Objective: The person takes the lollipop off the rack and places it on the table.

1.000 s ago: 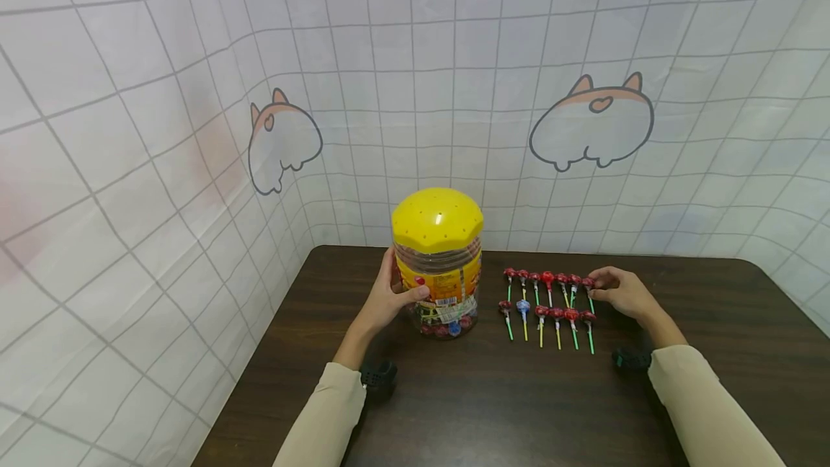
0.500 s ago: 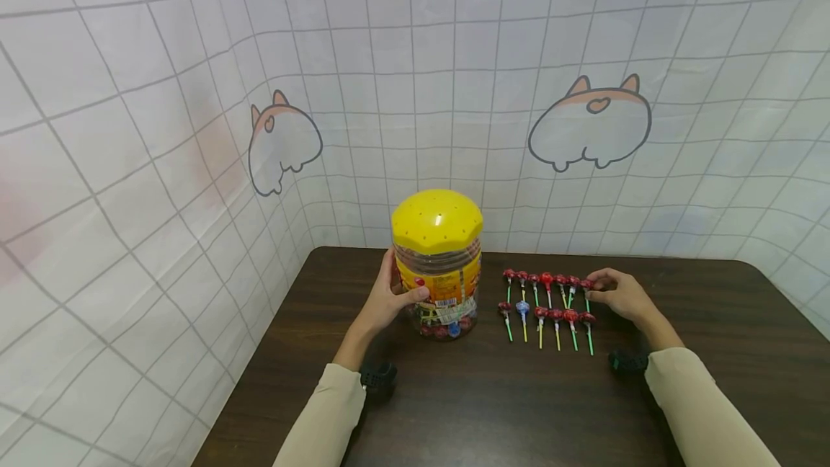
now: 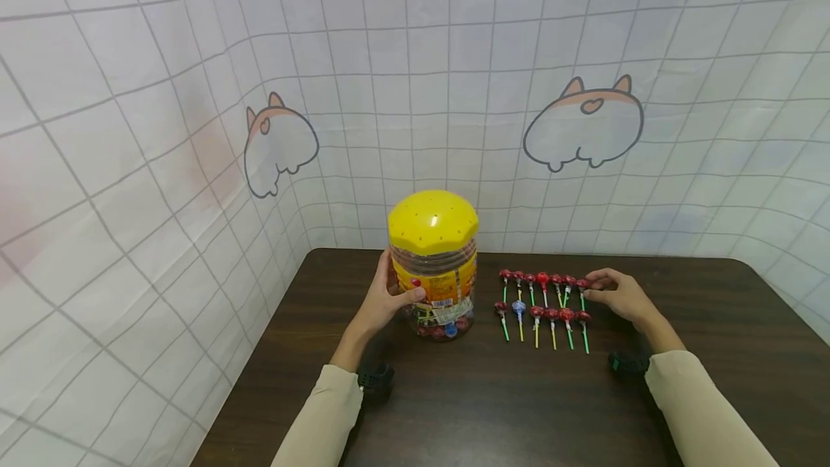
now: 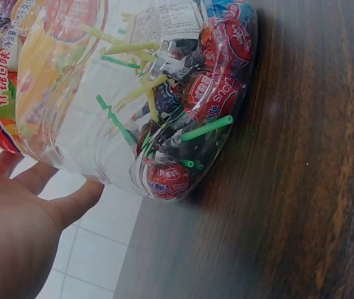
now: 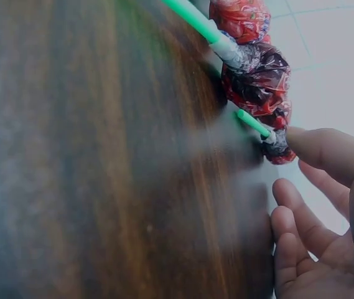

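Note:
A clear plastic jar with a yellow domed lid and a printed label stands left of the lollipops. My left hand grips its left side, thumb across the front and fingers behind. Through its wall in the left wrist view show wrapped lollipops with green and yellow sticks. My right hand is at the right end of the back row of lollipops. There its thumb and index finger pinch the red head of a green-stick lollipop; the other fingers curl loosely beside it.
Two rows of lollipops lie on the dark wooden table, heads pointing away. A blue lollipop is in the front row among red ones. A white grid-patterned curtain hangs behind and left of the table.
The lollipop at my right fingers has turned slightly, its stick now more in line with the row. My left hand and the jar stay still; the head view has shifted a little.

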`<state>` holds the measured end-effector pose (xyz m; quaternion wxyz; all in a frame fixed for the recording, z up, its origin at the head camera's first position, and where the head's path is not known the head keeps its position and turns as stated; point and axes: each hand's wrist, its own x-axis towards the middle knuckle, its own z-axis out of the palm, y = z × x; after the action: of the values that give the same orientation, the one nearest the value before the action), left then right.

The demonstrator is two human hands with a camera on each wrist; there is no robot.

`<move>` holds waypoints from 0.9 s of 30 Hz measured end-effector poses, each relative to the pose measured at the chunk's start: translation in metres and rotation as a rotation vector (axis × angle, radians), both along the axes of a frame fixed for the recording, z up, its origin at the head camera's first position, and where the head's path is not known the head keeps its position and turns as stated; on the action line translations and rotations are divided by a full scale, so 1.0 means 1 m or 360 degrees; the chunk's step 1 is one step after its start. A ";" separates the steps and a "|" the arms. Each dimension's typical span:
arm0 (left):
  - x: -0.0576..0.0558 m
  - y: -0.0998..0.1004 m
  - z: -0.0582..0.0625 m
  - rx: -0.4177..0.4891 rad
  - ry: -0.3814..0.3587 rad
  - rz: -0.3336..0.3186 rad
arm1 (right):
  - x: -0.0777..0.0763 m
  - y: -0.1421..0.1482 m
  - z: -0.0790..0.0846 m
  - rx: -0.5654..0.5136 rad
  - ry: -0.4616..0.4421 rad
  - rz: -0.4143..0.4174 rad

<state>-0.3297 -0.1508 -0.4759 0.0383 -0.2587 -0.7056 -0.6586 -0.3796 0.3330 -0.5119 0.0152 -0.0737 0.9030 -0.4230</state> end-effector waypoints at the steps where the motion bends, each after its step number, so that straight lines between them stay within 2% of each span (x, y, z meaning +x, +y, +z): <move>1: 0.000 0.000 0.000 0.0004 0.0007 -0.0005 | 0.001 0.000 0.000 -0.0003 0.0001 0.0004; 8: -0.001 -0.002 0.001 0.0001 0.0030 -0.0006 | 0.013 -0.001 0.006 -0.0050 0.0006 0.0008; 11: 0.000 -0.003 0.002 -0.0012 0.0023 0.0006 | 0.018 -0.002 0.009 -0.0052 0.0053 0.0002; 17: 0.001 -0.007 0.005 -0.0132 0.0010 0.0053 | 0.034 -0.002 0.017 -0.0054 0.0153 0.0025; 21: 0.003 -0.014 0.012 -0.0204 -0.0064 0.0055 | 0.045 -0.002 0.025 -0.0042 0.0199 0.0049; 24: 0.009 -0.023 0.020 -0.0331 -0.0148 0.0103 | 0.050 -0.001 0.033 -0.0013 0.0211 0.0093; 27: 0.017 -0.035 0.027 -0.0532 -0.0239 0.0163 | 0.053 0.000 0.040 0.0023 0.0217 0.0155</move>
<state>-0.3128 -0.1854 -0.4489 -0.0245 -0.1752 -0.8184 -0.5468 -0.3265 0.3326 -0.4716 -0.0252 -0.1461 0.9004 -0.4091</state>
